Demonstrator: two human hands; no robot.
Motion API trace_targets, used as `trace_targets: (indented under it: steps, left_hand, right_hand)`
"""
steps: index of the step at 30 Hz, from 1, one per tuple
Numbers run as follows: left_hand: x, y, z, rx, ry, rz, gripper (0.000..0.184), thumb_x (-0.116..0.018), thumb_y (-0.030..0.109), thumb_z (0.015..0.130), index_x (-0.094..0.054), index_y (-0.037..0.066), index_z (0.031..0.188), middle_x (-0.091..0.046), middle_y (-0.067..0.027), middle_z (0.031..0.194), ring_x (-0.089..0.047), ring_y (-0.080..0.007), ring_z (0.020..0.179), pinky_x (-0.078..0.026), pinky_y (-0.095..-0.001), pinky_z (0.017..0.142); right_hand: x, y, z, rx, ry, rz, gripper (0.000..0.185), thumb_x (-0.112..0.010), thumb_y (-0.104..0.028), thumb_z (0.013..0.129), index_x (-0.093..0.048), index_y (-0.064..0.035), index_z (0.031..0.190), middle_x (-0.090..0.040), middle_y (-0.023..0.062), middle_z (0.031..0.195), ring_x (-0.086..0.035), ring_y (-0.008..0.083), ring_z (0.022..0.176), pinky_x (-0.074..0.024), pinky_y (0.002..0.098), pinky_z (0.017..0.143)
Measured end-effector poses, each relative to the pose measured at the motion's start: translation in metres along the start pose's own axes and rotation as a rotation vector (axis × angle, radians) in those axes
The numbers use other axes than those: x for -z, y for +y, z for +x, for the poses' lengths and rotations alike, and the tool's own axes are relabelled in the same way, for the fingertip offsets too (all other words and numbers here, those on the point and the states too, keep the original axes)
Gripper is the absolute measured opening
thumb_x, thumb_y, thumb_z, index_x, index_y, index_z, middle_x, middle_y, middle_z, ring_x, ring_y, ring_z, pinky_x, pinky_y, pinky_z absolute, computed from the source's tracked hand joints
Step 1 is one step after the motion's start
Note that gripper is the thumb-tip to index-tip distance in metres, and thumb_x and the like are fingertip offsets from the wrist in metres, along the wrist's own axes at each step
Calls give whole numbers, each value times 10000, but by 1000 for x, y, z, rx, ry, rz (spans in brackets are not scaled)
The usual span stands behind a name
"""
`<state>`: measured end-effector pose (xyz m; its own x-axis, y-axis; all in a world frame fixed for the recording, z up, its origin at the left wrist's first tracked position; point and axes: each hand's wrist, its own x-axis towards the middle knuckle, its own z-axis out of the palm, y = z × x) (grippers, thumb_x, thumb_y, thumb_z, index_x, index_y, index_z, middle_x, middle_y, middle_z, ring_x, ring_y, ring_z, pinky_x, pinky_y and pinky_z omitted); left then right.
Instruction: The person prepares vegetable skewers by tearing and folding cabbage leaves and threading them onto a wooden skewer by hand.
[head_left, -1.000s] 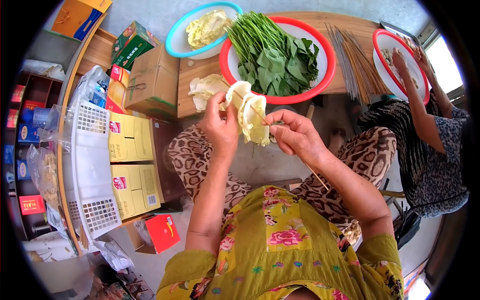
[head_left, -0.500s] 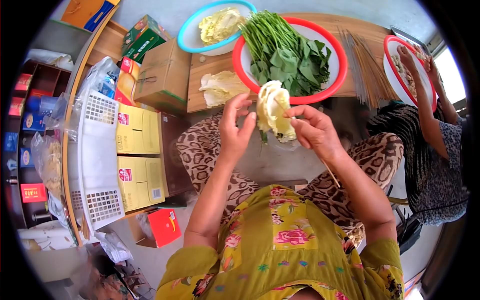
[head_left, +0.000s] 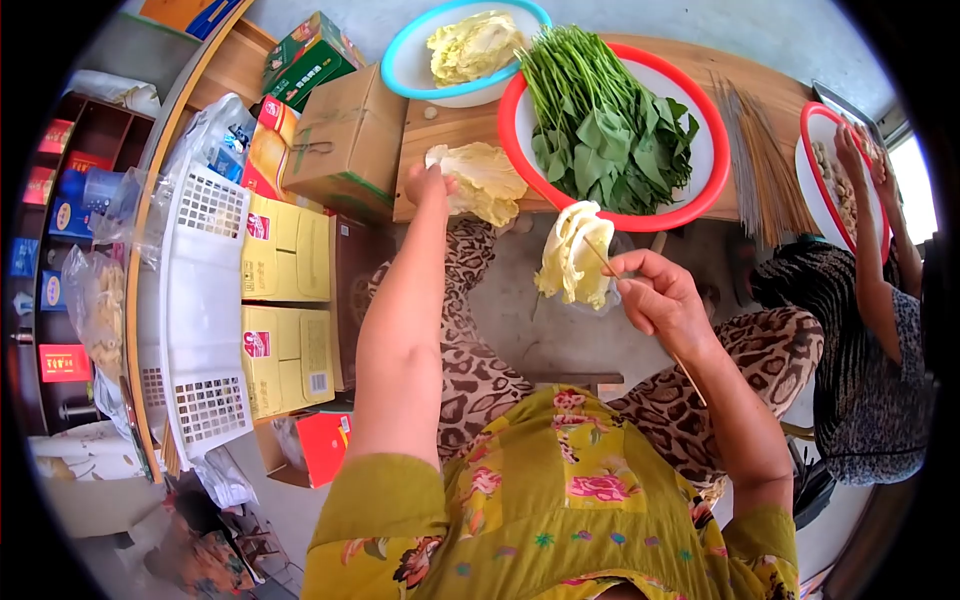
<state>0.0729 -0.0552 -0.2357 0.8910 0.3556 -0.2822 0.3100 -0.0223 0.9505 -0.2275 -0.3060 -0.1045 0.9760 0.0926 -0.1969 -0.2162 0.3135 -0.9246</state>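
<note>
Beside the wooden table (head_left: 430,130), yellow cartons (head_left: 285,360) bear red labels too small to read; a green box (head_left: 310,60) shows white Chinese characters. The left hand (head_left: 430,187) touches a ruffled pale leaf (head_left: 485,178) at the table's edge, grip unclear. The right hand (head_left: 665,305) pinches a skewer (head_left: 690,380) through folded, cream-yellow cabbage (head_left: 578,250).

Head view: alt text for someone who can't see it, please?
The right hand holds a skewer threaded with folded pale leaves; the left hand touches a loose leaf on the table. Beyond are a red-rimmed basin of greens and a blue-rimmed basin of yellowish leaves.
</note>
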Motion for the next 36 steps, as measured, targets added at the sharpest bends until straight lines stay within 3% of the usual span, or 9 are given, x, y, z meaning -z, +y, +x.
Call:
trace_targets:
  steps: [2, 4, 7, 11, 14, 17, 22, 26, 36]
  left_hand:
    - [-2, 4, 12, -46, 24, 187, 208, -652, 141, 820, -581, -12, 942, -619, -96, 819, -639, -183, 704, -519, -290, 555]
    - [1, 1, 30, -174, -57, 815, 411, -752, 244, 705, -636, 18, 1028, -668, -168, 889, -658, -270, 852, -526, -377, 705]
    - [-1, 8, 37, -45, -145, 1024, 492, -802, 313, 631, -664, 30, 1009, -667, -157, 1012, -642, -282, 942, -505, -381, 792]
    - [-5, 14, 39, -85, -162, 1107, 506, -804, 279, 627, -659, 38, 1049, -665, -155, 1024, -636, -272, 975, -504, -375, 801]
    - [-7, 8, 51, -127, -218, 1069, 495, -804, 265, 620, -655, 47, 1038, -667, -148, 1007, -638, -276, 956, -506, -371, 792]
    - [-14, 7, 41, -323, -65, 887, 441, -770, 221, 637, -638, 34, 1014, -662, -149, 961, -644, -270, 886, -500, -360, 771]
    - [0, 37, -26, -502, -166, 41, 298, -647, 59, 685, -588, -6, 970, -629, -92, 906, -595, -170, 771, -474, -291, 722]
    - [25, 78, -118, -767, -56, 120, 260, -650, 15, 740, -553, -21, 978, -612, -69, 870, -563, -124, 732, -463, -263, 678]
    - [28, 65, -203, -695, -185, -89, 252, -656, -16, 778, -520, -6, 990, -592, -26, 810, -521, -57, 671, -426, -204, 605]
  right_hand:
    - [0, -1, 1, -11, -5, -15, 135, -550, -92, 913, -583, -41, 1033, -449, -63, 607, -331, 14, 454, -244, 188, 436]
    - [0, 0, 2, -38, 21, 7, 138, -551, -86, 911, -576, -41, 1039, -436, -70, 582, -327, 13, 452, -245, 187, 439]
    - [2, 3, 4, -47, 9, 17, 143, -549, -77, 909, -570, -43, 1046, -429, -74, 570, -326, 13, 450, -245, 185, 440]
    - [3, 4, 7, -55, 11, 14, 140, -545, -68, 908, -567, -44, 1045, -438, -70, 579, -326, 14, 450, -245, 184, 440]
    - [3, 5, 8, -61, 18, 13, 139, -544, -68, 909, -565, -46, 1045, -438, -69, 581, -327, 14, 452, -246, 185, 443]
    - [3, 5, 7, -70, 16, 0, 142, -548, -74, 910, -564, -47, 1048, -437, -68, 582, -329, 16, 454, -248, 186, 445]
    - [3, 6, 4, -52, 2, 11, 147, -551, -68, 907, -561, -46, 1052, -436, -67, 583, -333, 21, 457, -248, 189, 442]
    - [-3, 3, 0, -49, -25, 22, 152, -552, -61, 905, -561, -41, 1055, -433, -66, 575, -335, 20, 458, -251, 189, 443]
    - [-21, -14, -10, 19, -118, -14, 154, -537, -68, 908, -569, -27, 1053, -408, -73, 552, -347, 10, 466, -266, 185, 452]
